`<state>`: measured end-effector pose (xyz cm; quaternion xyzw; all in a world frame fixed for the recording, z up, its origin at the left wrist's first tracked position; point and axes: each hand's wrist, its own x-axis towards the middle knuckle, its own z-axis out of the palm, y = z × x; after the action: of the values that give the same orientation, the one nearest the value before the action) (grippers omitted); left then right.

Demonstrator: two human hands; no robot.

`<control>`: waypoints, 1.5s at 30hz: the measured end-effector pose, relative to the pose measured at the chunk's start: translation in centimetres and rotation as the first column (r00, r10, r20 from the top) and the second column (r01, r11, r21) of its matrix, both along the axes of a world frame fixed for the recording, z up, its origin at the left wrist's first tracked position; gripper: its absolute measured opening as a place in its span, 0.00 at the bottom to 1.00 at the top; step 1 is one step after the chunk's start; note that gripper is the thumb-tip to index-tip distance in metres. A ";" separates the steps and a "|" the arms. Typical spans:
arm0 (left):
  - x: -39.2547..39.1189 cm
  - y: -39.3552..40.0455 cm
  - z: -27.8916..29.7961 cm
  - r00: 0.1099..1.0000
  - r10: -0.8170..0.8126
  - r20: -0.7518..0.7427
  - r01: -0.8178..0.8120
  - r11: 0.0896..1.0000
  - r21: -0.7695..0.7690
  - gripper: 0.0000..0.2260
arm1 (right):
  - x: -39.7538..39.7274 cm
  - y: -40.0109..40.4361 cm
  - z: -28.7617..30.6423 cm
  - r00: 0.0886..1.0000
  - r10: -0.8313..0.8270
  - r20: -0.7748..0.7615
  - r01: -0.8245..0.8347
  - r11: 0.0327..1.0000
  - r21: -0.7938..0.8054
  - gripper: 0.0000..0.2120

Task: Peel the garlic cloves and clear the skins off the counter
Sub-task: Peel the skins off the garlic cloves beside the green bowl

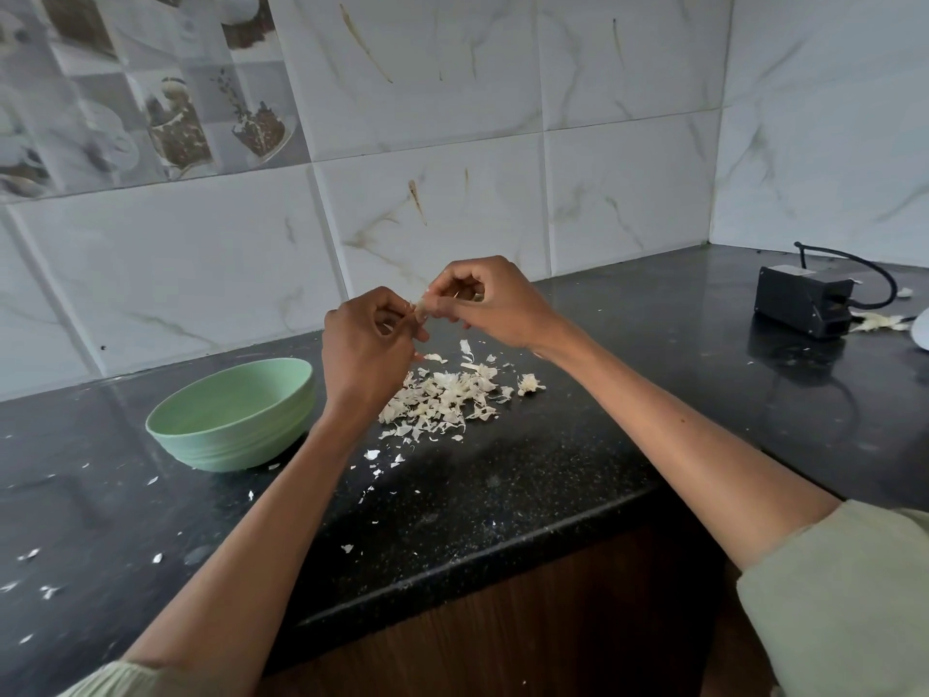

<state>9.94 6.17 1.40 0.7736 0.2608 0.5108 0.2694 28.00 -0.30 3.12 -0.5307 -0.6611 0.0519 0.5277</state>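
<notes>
Your left hand (369,339) and your right hand (490,304) meet in the air above the black tabletop (502,475), fingertips nearly touching. Between them you hold a garlic clove (421,308): only a small pale piece of it shows, pinched by the curled fingers of both hands, so how much skin is on it cannot be told. The left hand's fingers curl round it from the left and below; the right hand's thumb and forefinger nip it from the right.

Directly beneath your hands, and a little toward you, the pile of skins (447,399) lies on the tabletop, well apart from the clove you hold. Loose flakes (373,454) trail from the pile toward the tabletop's front edge and off to your left. One larger papery clump (530,383) sits just beside the pile on its right.

The green bowl (234,415) stands upright on the tabletop to the left of your left wrist, near the pile but not touching it; from here its inside cannot be seen well.

Far right, a black box with a cable (804,299) rests near the tiled corner, with more skins (879,321) beside it.
</notes>
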 end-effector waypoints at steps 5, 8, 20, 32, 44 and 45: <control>0.1 -0.2 -0.2 0.991 0.090 -0.097 -0.081 0.992 0.092 0.06 | -0.1 0.0 -0.2 1.000 0.000 0.018 -0.001 1.000 0.003 0.08; 0.0 -0.2 -0.1 0.988 0.074 -0.135 -0.059 0.992 0.114 0.06 | -0.1 0.1 -0.3 1.000 -0.006 0.013 0.007 1.000 -0.007 0.06; 0.2 -0.3 -0.1 0.989 -0.146 -0.010 0.146 0.989 -0.031 0.06 | 0.5 0.4 -0.3 0.973 0.124 -0.193 -0.142 0.986 -0.087 0.08; 0.6 -0.2 -0.6 0.985 -0.174 0.002 0.171 0.963 -0.210 0.22 | 0.5 0.3 -0.3 0.979 0.101 -0.178 -0.101 0.995 0.014 0.14; 0.7 0.3 -0.3 0.962 -0.271 0.021 0.270 0.941 -0.205 0.14 | 0.4 -0.3 0.2 0.985 0.047 -0.166 -0.046 0.999 0.011 0.20; 0.7 0.4 -0.3 0.959 -0.283 0.030 0.282 0.934 -0.221 0.15 | 0.4 -0.4 0.3 0.987 0.056 -0.154 -0.055 0.998 0.008 0.20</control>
<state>10.65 6.53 1.08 0.7686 0.2028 0.4333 0.4247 28.37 -0.66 3.39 -0.5057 -0.6329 0.1062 0.5766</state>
